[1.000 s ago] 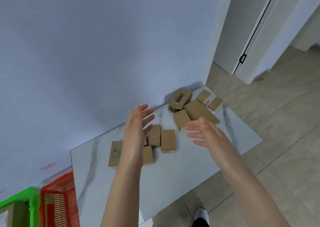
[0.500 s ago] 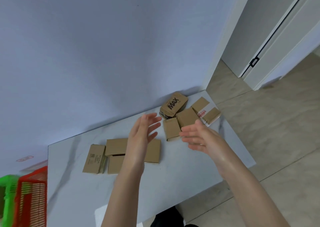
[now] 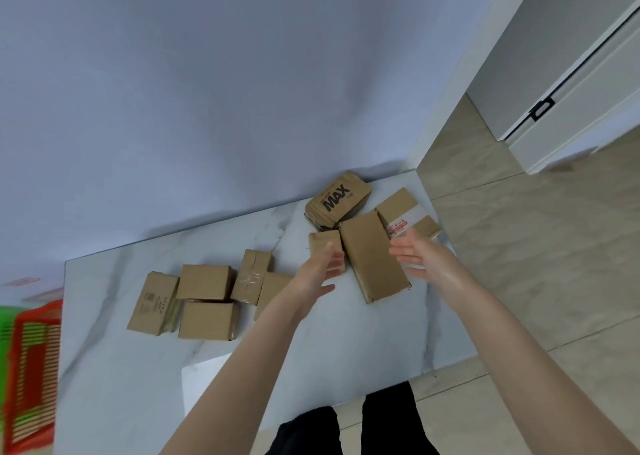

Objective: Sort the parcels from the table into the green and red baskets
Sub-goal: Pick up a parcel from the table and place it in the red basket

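Note:
Several brown cardboard parcels lie on the white marble table (image 3: 311, 343). A long flat parcel (image 3: 372, 257) lies between my two hands. My left hand (image 3: 317, 274) hovers open over a small parcel (image 3: 323, 246) just left of it. My right hand (image 3: 424, 260) is open on its right side, fingers spread, holding nothing. Behind them sit a parcel printed MAX (image 3: 337, 200) and one with a white label (image 3: 403, 217). A cluster of parcels (image 3: 204, 297) lies further left. The red basket (image 3: 31, 378) and green basket (image 3: 7, 319) stand at the far left.
A plain wall runs along the table's far edge. Tiled floor (image 3: 519, 264) and a doorway with a white door (image 3: 575, 83) lie to the right. My dark-trousered legs (image 3: 346, 427) show at the table's near edge.
The view has swung so the parcels sit more centrally. Both hands have reached forward and apart, now flanking the long flat parcel. Nothing has been picked up.

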